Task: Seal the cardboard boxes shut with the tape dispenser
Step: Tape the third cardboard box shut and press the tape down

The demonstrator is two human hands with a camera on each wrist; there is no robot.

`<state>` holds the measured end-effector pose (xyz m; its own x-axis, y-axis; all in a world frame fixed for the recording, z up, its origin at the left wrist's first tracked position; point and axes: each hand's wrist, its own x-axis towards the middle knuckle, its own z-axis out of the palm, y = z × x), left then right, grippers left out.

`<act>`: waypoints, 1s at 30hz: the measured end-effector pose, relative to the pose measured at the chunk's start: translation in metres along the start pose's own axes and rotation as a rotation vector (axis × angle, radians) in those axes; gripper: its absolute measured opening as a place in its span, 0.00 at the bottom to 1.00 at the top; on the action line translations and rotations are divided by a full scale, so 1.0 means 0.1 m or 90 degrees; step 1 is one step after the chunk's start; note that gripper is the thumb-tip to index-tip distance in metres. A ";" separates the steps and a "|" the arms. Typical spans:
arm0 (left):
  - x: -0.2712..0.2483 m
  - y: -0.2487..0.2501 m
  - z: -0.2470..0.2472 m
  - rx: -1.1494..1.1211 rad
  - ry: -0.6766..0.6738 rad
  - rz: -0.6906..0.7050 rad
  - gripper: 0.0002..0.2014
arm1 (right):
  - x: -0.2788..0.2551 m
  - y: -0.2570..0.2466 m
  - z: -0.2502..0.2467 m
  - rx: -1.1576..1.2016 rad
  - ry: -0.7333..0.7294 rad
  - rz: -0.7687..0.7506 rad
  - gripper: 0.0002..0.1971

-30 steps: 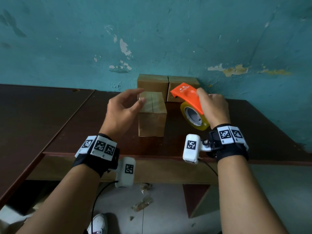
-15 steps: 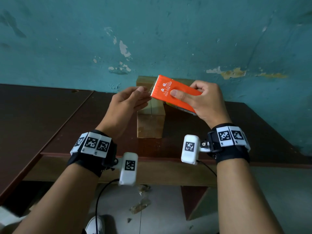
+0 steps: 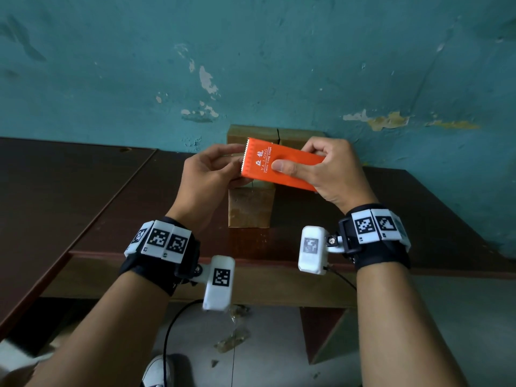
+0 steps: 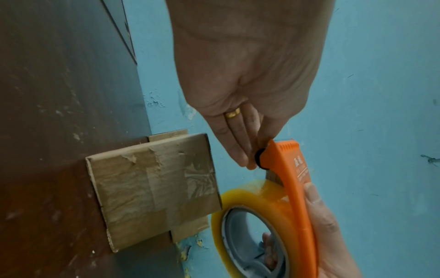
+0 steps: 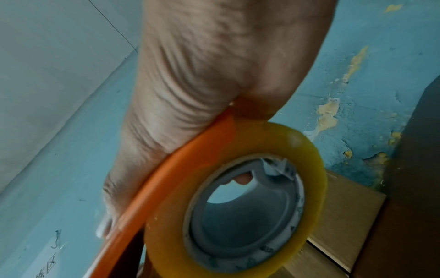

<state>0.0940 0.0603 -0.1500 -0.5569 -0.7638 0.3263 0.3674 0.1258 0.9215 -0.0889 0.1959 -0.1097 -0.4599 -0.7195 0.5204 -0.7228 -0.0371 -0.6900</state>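
Note:
My right hand point(image 3: 297, 157) grips the orange tape dispenser point(image 3: 282, 169), thumb on its printed top, and holds it in the air over a small cardboard box point(image 3: 248, 209) on the brown table point(image 3: 111, 219). My left hand point(image 3: 237, 170) pinches the dispenser's toothed front end. In the left wrist view its fingers point(image 4: 240, 150) touch the black roller there. I cannot tell whether tape is between them. The yellowish tape roll point(image 5: 238, 197) sits under the orange cover point(image 4: 294, 178). The box point(image 4: 154, 188) has old tape on its side.
Two more cardboard boxes point(image 3: 251, 134) point(image 3: 303, 135) stand side by side against the peeling teal wall point(image 3: 251, 65), behind the near box. The table's front edge point(image 3: 279, 261) runs just below my wrists. A second dark table point(image 3: 55, 191) adjoins on the left.
My right hand lifted the dispenser from beside the box and turned it flat above the box. My left hand left the box top and took hold of the dispenser's toothed end.

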 end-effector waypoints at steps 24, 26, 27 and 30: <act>-0.04 0.08 0.09 0.012 0.090 0.060 0.22 | -0.02 0.00 -0.10 0.023 -0.003 0.001 0.29; -0.03 0.06 0.09 0.006 0.101 0.059 0.22 | -0.02 0.01 -0.10 0.018 -0.005 0.006 0.29; -0.02 0.05 0.08 0.003 0.106 0.058 0.22 | -0.02 0.02 -0.10 0.017 -0.006 0.008 0.28; -0.02 0.05 0.07 -0.008 0.120 0.051 0.21 | -0.01 0.02 -0.10 0.015 -0.010 0.008 0.27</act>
<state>0.0915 0.0670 -0.1442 -0.3762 -0.8568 0.3528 0.4155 0.1843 0.8907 -0.0949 0.2039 -0.1066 -0.4604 -0.7303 0.5047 -0.7052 -0.0444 -0.7076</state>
